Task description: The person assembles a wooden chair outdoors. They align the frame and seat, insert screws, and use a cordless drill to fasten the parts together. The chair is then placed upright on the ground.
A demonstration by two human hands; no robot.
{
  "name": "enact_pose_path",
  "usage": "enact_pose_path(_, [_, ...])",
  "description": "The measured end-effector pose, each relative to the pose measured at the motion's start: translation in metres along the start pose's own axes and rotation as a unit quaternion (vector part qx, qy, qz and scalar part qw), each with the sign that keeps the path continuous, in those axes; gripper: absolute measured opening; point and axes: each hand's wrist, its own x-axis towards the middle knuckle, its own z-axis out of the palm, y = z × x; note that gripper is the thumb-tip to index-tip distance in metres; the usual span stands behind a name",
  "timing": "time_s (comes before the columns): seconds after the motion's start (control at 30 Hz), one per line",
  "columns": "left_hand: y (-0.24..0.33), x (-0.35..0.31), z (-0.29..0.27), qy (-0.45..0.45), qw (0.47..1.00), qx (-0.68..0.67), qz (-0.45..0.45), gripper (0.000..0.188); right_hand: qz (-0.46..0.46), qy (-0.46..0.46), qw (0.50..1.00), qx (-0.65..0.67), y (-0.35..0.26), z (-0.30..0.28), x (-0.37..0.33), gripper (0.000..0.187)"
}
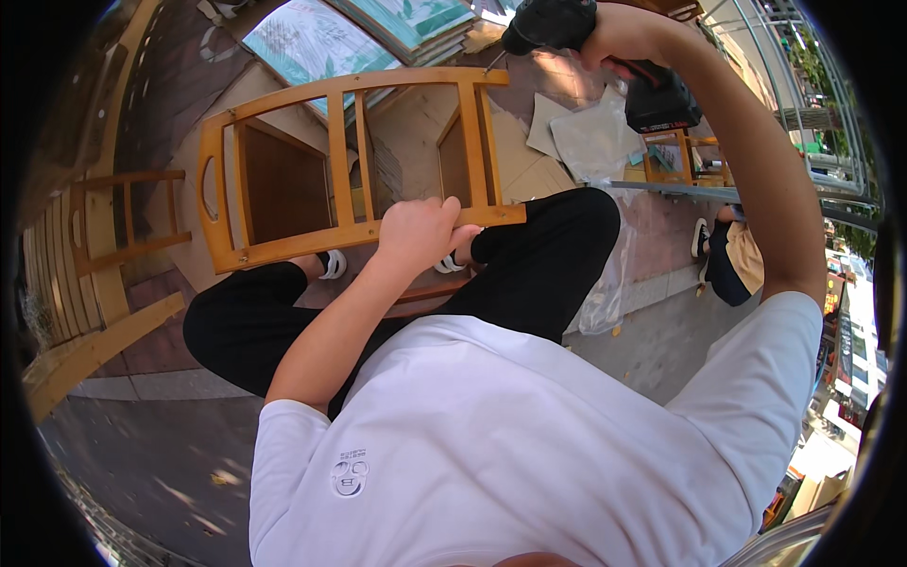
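A honey-coloured wooden chair frame (354,231) with slats and a slotted end lies across my knees. My left hand (422,230) is closed round its near rail, right of the middle. My right hand (624,36) grips a black cordless drill (557,21) beyond the frame's far right corner. The drill's thin bit points down to that corner, at the end of the far rail; whether it sits on a screw is too small to tell. The drill's battery (663,102) hangs below my wrist. Darker brown panels (283,180) show through the gaps in the frame.
Stacked flat panels with green-white covers (316,47) lie beyond the frame. Clear plastic sheeting (595,142) is right of it. Another wooden chair frame (128,222) and a slatted bench (71,302) stand left. A person (735,255) is at the right, near metal rails (756,192).
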Motion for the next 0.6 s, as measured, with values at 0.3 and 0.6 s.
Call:
enact_pose_path(0.3, [0.003, 0.001, -0.005, -0.029, 1.000, 0.003, -0.007, 0.050, 0.002, 0.021, 0.997, -0.074, -0.002, 0.003, 0.006, 0.006])
enact_pose_path(0.6, [0.004, 0.001, -0.007, -0.054, 0.999, 0.004, -0.006, 0.051, -0.037, 0.068, 0.995, -0.066, 0.013, 0.003, 0.018, 0.023])
